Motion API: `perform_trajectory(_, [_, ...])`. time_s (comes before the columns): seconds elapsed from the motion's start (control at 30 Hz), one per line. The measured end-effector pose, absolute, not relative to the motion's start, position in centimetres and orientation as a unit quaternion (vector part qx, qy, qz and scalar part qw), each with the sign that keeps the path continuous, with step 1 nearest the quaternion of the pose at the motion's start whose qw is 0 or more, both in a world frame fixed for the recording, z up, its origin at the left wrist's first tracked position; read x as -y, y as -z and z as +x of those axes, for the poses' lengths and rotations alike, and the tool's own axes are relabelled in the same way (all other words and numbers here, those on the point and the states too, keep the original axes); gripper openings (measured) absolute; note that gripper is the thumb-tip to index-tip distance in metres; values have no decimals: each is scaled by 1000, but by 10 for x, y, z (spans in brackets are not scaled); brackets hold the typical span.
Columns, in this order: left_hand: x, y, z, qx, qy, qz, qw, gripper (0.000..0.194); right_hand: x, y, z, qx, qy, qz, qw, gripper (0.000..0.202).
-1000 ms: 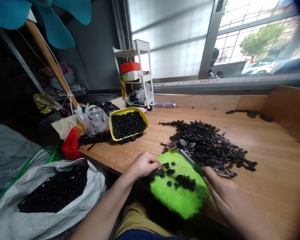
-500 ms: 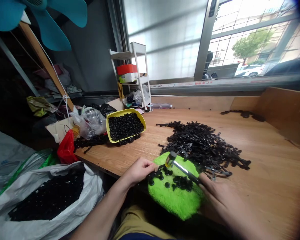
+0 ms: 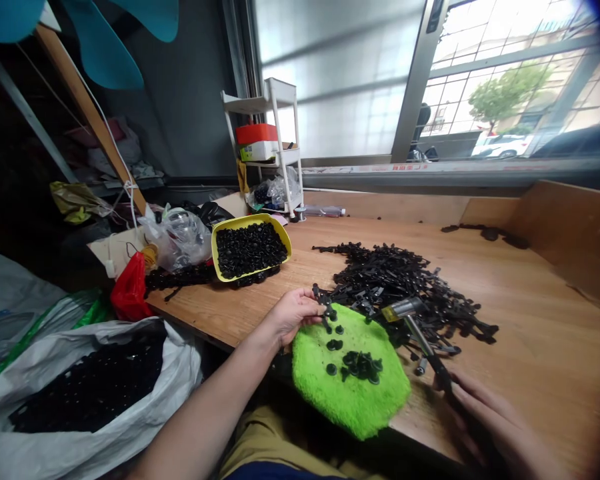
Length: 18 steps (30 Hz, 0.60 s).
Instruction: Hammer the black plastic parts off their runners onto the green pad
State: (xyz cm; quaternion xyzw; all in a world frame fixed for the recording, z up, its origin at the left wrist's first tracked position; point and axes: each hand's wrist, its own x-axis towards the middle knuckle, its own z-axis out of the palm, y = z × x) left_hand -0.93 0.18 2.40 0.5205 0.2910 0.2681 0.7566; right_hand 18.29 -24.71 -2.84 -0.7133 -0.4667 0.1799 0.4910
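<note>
the wooden table (image 3: 530,320) stretches out in front of both hands, and the white sack (image 3: 180,370) to the left of the left forearm is well stocked with small black parts, though whether those are finished is not clear. beyond and between the hands lies the broad pile (image 3: 405,280) of long black strips, and going by its size much of the work seems left. the green cloth (image 3: 350,407) sits between the hands at the near edge, and beyond the left hand, off to its left, the yellow tray (image 3: 279,233) is filled with small black pieces that look like the done share. on the cloth, just to the right of the left hand, a small cluster of loose pieces (image 3: 363,366) suggests one batch partly through. the left hand (image 3: 294,313) reaches forward over the cloth's far left edge, thumb and fingers pinched on a black strip (image 3: 325,300). the right hand (image 3: 485,407), lower and apart, wraps the dark handle of a hammer (image 3: 427,347), its head angled away over the pile's near edge and clear of the strip, yellow face toward the left hand
</note>
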Motion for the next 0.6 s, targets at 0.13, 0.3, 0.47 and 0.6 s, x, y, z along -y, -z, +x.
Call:
perform_trajectory(0.13, [-2,-17,11,-324,-268,494,761,26,248,32,178,339,-412,-622,573,34])
perform_trajectory(0.3, [-2,-16,14,-345,-268,488,756,20,247,26,170,297,-390,-650,581,43])
perform_trajectory(0.47, [-1,-16,17,-354,-284,479,752,21,247,17,174,340,-355,-692,529,48])
perform_trajectory(0.6, [0,-12,19,-363,-308,482,736,28,249,23,183,411,-261,-732,476,41])
